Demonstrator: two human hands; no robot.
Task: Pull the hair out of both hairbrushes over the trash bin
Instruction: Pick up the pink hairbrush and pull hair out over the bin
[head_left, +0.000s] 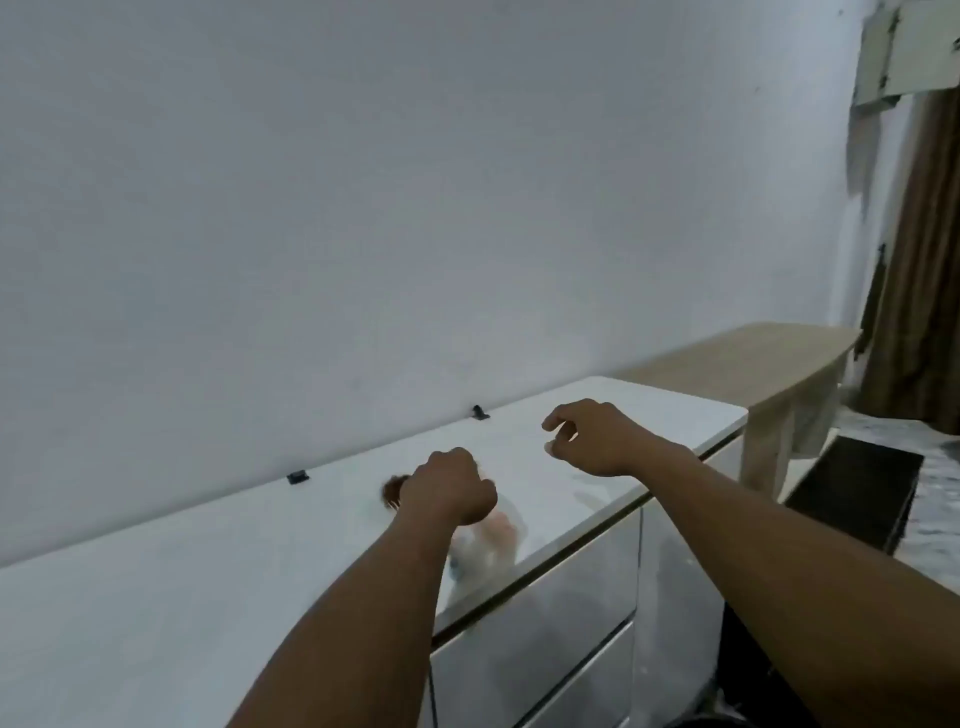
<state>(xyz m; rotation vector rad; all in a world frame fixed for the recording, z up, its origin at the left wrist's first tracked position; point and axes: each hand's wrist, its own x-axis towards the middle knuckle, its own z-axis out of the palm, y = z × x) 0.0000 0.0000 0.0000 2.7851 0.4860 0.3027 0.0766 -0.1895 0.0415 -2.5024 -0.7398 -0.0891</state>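
My left hand (449, 488) is closed in a fist just above the white dresser top (208, 571). A brown end (390, 491) of what looks like a hairbrush sticks out to the left of the fist. A blurred pale pink and white shape (493, 540), perhaps its other end, shows below the fist on the right. My right hand (592, 439) hovers over the dresser top further right, fingers curled and apart, holding nothing. A second hairbrush is not visible. A black rectangular container (857, 493) stands on the floor to the right; I cannot tell whether it is the trash bin.
The dresser stands against a plain white wall, with two small black clips (297, 477) (480, 412) at its back edge and drawers (545, 623) in front. A beige side table (753, 358) and a brown curtain (924, 260) are at the right.
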